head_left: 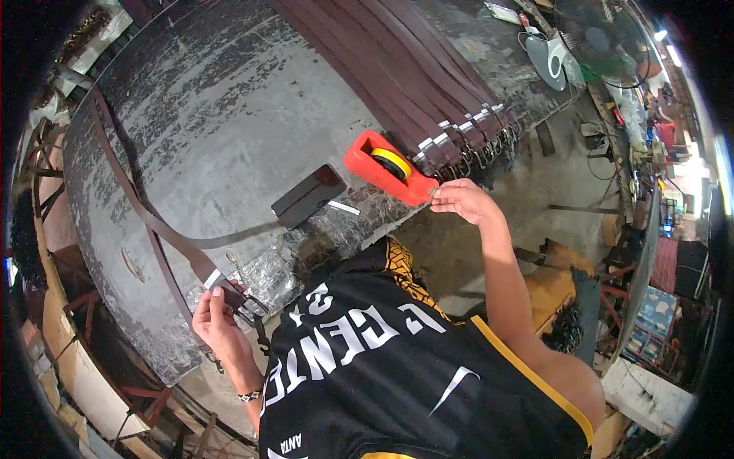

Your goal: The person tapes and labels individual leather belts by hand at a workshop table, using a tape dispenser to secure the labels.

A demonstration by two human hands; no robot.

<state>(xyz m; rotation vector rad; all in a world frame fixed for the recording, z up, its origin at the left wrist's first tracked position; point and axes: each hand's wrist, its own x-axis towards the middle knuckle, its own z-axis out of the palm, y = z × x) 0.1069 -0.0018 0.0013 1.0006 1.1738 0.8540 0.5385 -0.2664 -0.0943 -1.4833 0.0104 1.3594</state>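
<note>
A brown strap belt point(172, 239) lies in a loop over the table's left side. My left hand point(218, 321) is closed around its buckle end, where a strip of white tape point(212, 278) wraps the strap; a metal buckle point(251, 307) hangs beside the fingers. At the table's front edge stands a red tape dispenser point(397, 186) with a yellow-and-black roll point(391, 162) in it. My right hand point(465, 201) pinches at the dispenser's cutting end, on the end of the tape; the fingertips partly hide it.
Several brown belts point(382, 65) lie side by side, their buckle ends, wrapped in white tape, at the table's edge. A dark phone point(310, 196) and a small white stick point(344, 208) lie on the worn table point(229, 99). A fan point(604, 42) stands at the far right.
</note>
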